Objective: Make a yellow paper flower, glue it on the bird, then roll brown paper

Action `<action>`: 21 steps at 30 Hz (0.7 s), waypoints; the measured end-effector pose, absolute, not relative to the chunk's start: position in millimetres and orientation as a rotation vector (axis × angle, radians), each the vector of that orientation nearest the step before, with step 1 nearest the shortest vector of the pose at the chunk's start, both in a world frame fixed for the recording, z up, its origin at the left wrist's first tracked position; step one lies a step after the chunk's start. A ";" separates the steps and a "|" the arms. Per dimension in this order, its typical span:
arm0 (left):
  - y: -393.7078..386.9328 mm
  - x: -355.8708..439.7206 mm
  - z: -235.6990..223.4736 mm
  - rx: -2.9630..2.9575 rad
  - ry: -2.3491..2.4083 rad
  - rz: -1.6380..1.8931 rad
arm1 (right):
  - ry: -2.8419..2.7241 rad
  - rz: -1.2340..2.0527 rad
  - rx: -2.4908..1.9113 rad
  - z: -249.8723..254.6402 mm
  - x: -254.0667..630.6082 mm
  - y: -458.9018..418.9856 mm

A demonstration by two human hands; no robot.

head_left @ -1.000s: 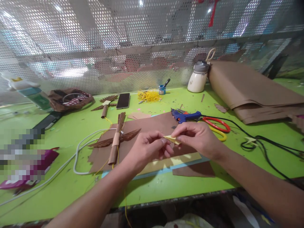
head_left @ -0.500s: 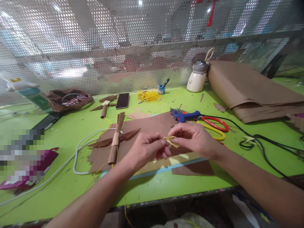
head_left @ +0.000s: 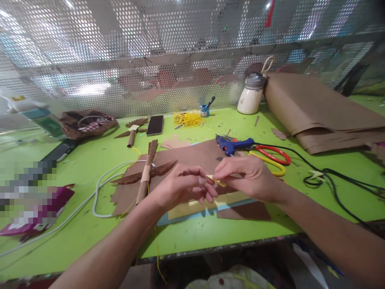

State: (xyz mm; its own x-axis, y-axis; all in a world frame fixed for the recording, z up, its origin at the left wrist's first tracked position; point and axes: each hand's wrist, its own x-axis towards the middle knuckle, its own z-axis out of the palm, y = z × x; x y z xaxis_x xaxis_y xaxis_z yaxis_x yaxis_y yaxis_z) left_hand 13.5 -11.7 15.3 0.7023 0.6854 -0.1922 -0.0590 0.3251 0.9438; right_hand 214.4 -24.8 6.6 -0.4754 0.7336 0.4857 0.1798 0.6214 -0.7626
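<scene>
Left hand fingers shifted, looser-looking than earlier; whether gripping, cannot tell. Right hand pinches small yellow paper piece above brown sheet. Pleated brown paper figure lies assembled nearby; yellow piece separate, shaping apparently unfinished. Green table bears scraps, blue glue gun; perforated screen stands behind.

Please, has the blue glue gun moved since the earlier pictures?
No. The blue glue gun shows no visible shift in any direction against the cream-coloured bottle.
</scene>
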 end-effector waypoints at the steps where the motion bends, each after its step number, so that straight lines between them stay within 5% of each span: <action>1: -11.3 13.5 15.3 1.138 0.646 0.530 | -2.004 0.800 -0.709 5.9 214.3 -24.3; 11: -11.9 21.9 10.9 1.281 0.885 0.538 | -2.056 0.790 -0.711 3.1 214.6 -19.9; 21: -14.6 23.4 8.7 2.005 1.233 0.874 | -1.440 1.526 -0.917 -0.4 204.1 -22.1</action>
